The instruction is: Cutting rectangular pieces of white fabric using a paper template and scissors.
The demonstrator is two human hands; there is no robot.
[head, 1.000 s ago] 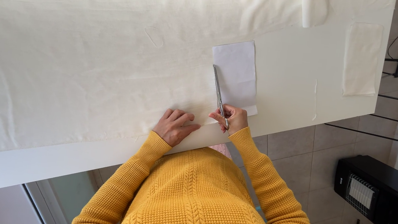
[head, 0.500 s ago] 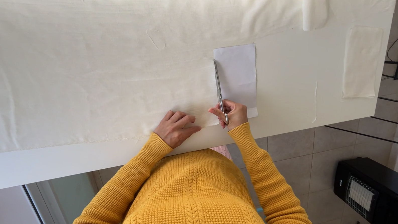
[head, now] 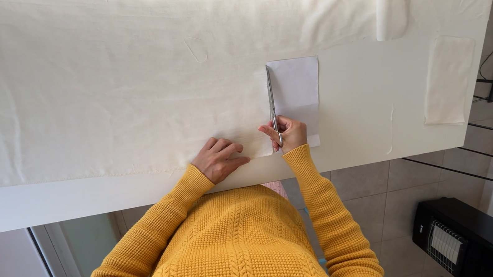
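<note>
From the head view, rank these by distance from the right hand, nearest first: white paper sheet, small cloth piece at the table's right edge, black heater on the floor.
From the right hand:
1. White paper sheet, just above it, beside the scissors.
2. Small cloth piece, up and right.
3. Black heater, lower right on the floor.

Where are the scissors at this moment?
In the head view, the scissors are in the right hand, right of centre, blades along the left edge of the white paper.
</note>
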